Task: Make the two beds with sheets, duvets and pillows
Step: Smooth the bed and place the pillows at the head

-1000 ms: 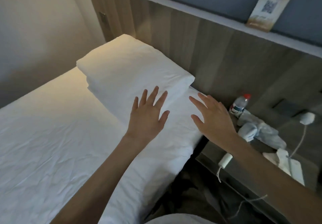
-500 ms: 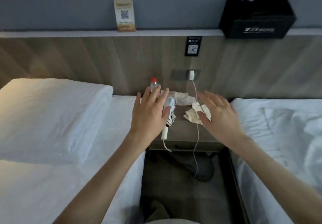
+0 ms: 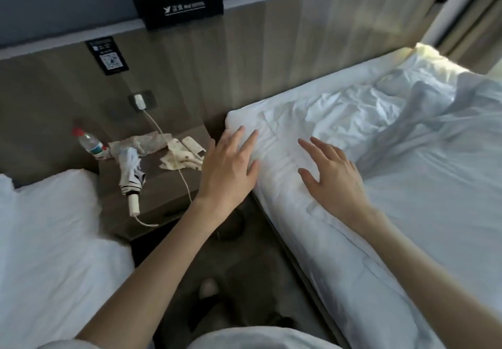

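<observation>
Two bare arms reach over the right bed (image 3: 434, 213). The left hand (image 3: 228, 169), fingers straight and spread, is at its near head corner. The right hand (image 3: 334, 177), likewise spread and holding nothing, is over the near edge. Rumpled white bedding (image 3: 353, 109) lies along the head edge. The left bed (image 3: 49, 226) sits beyond a cluttered nightstand (image 3: 163, 199).

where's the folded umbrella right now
The folded umbrella lies left of centre in the head view, on the nightstand, just right of the water bottle and left of the white cable.

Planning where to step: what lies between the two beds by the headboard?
A nightstand carrying a folded umbrella, a bottle and cloths, in the head view.
</observation>
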Motion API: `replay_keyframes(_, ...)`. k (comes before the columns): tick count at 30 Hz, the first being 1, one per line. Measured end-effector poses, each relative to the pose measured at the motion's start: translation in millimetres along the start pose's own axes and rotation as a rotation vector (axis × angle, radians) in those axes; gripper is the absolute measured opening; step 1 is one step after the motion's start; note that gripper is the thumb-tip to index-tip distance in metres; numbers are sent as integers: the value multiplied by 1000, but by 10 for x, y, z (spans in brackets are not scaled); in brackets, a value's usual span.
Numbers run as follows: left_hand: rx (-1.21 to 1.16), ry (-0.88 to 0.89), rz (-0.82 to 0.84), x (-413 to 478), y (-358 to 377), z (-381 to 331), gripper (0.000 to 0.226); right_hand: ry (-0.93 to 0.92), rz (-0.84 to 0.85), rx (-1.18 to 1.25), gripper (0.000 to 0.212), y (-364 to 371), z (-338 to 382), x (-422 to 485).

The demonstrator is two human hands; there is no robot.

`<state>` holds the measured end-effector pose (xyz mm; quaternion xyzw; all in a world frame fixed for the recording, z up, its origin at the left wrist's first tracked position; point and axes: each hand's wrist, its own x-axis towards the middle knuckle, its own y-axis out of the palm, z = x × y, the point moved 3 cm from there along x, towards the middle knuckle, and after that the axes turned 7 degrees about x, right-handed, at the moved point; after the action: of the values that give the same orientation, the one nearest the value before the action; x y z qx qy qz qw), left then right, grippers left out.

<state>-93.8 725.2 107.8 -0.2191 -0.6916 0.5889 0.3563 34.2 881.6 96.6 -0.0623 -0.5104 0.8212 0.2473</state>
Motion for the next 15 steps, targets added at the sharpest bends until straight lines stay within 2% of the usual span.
replay_keyframes(15, -183, 451, 130, 1040, 621, -1791, 55, 539, -212, -53, 58, -648, -1646, -594)
